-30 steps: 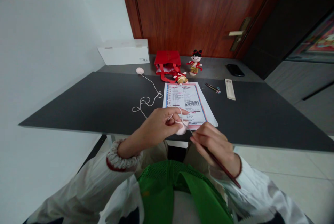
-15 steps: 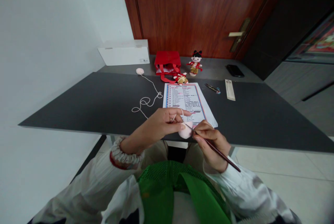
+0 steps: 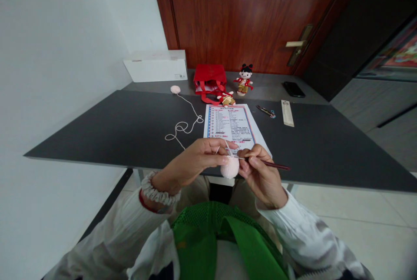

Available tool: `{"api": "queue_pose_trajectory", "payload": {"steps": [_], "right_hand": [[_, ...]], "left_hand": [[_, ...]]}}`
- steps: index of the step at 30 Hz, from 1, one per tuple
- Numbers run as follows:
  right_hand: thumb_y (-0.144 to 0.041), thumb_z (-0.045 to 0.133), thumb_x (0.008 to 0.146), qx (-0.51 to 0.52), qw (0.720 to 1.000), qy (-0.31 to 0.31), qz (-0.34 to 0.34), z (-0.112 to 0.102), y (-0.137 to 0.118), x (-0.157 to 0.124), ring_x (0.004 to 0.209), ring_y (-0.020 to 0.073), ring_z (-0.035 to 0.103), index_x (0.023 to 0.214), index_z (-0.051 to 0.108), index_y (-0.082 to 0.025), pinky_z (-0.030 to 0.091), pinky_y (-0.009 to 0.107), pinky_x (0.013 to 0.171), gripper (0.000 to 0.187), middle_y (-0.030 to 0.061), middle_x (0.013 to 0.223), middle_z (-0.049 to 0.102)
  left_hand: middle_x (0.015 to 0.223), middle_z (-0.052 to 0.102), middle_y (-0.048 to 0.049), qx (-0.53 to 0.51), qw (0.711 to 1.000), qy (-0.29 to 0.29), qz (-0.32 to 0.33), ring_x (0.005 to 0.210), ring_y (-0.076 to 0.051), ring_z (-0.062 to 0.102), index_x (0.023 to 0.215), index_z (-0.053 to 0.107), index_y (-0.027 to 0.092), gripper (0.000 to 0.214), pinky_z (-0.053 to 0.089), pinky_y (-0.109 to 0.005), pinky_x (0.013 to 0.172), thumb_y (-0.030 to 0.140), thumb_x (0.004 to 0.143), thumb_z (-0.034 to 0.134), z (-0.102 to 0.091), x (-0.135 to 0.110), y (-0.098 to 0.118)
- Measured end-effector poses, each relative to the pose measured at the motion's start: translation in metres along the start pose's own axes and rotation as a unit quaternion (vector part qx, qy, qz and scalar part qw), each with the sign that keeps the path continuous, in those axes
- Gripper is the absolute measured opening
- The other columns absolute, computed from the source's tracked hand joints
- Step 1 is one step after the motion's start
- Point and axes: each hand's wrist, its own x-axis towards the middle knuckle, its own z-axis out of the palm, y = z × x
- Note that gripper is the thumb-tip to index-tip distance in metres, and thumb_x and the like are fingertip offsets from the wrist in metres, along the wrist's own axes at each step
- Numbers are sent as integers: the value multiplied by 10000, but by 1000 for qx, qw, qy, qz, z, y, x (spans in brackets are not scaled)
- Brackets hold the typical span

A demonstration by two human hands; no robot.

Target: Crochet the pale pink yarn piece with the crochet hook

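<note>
My left hand (image 3: 202, 155) pinches the upper left edge of a pale pink crochet piece (image 3: 230, 168), rounded like a small cup. Pale yarn runs up over its raised index finger. Between the fingers of my right hand (image 3: 261, 173) is a crochet hook (image 3: 275, 165) with a dark brown handle, lying nearly level. Its thin metal tip meets the top edge of the piece, where a yarn strand slants up to my left index finger. From beneath my left hand, loose yarn (image 3: 179, 128) curls across the table to a small yarn ball (image 3: 175, 89).
A printed sheet (image 3: 230, 123) lies beyond my hands on the dark table (image 3: 130, 128). Behind it are a red bag (image 3: 209, 78), a small crocheted piece (image 3: 227, 98) and a doll (image 3: 244, 81). Snips (image 3: 265, 111), a pale packet (image 3: 287, 113), a phone (image 3: 293, 89) and a white box (image 3: 156, 67) lie around.
The hook has swung from slanting down toward me to almost level, its tip now at the piece's top edge. The crochet piece has dropped slightly toward me, and more of it shows.
</note>
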Motion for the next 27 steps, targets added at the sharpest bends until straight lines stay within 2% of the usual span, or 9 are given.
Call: {"api": "queue_pose_trajectory", "payload": {"steps": [4, 10, 13, 15, 17, 19, 23, 27], "right_hand": [[-236, 668, 792, -29, 999, -34, -10, -8, -7, 5, 493, 100, 450, 706, 522, -212, 350, 211, 451, 171, -51, 573, 523], [-238, 679, 801, -183, 977, -109, -33, -24, -27, 10, 519, 114, 476, 724, 568, -193, 375, 263, 511, 143, -38, 568, 549], [-194, 662, 817, -283, 950, -124, -37, -24, -40, 9, 591, 126, 511, 735, 588, -192, 399, 283, 568, 111, -23, 622, 568], [-182, 644, 829, -352, 926, -123, -50, -20, -46, 6, 636, 138, 538, 734, 586, -193, 412, 290, 586, 112, -7, 660, 583], [-161, 622, 841, -412, 899, -127, -77, -14, -50, 3, 668, 147, 560, 752, 584, -197, 426, 292, 596, 103, 5, 691, 594], [-127, 602, 846, -454, 874, -132, -114, -8, -49, -1, 694, 153, 577, 788, 585, -203, 440, 295, 609, 97, 12, 722, 601], [-70, 581, 834, -479, 848, -129, -188, -3, -42, -8, 678, 153, 558, 824, 575, -210, 433, 302, 595, 140, 16, 738, 594], [-39, 575, 820, -464, 851, -117, -218, -3, -32, -12, 680, 156, 545, 860, 574, -209, 433, 312, 592, 175, 22, 747, 586]], "left_hand": [[679, 613, 24, 8, 1000, 0, -6, 648, -107, 549, 1010, 671, 133, 301, 391, -251, 672, 132, 709, 669, 0, -1, 2], [667, 614, 24, 134, 991, -5, 2, 685, -126, 576, 956, 667, 133, 241, 421, -272, 717, 127, 716, 645, 0, -1, 10], [715, 639, -2, 210, 977, 8, 14, 719, -147, 598, 870, 657, 130, 150, 440, -282, 721, 144, 725, 623, 1, -1, 13], [855, 683, -51, 244, 969, 23, 27, 775, -163, 624, 739, 624, 133, 29, 453, -293, 750, 158, 732, 610, 1, -1, 13], [1043, 683, -91, 259, 964, 35, 45, 865, -180, 642, 653, 577, 137, 87, 455, -296, 788, 155, 735, 600, 2, -1, 11], [1141, 661, -103, 257, 964, 46, 56, 904, -181, 646, 660, 571, 139, 80, 456, -292, 801, 144, 737, 591, 3, -1, 10], [1154, 658, -110, 253, 965, 58, 49, 881, -175, 653, 667, 574, 136, 66, 464, -291, 790, 143, 731, 587, 6, -2, 11], [1112, 673, -94, 257, 963, 60, 57, 840, -160, 645, 649, 568, 142, 88, 465, -280, 762, 158, 733, 590, 6, -3, 13]]}}
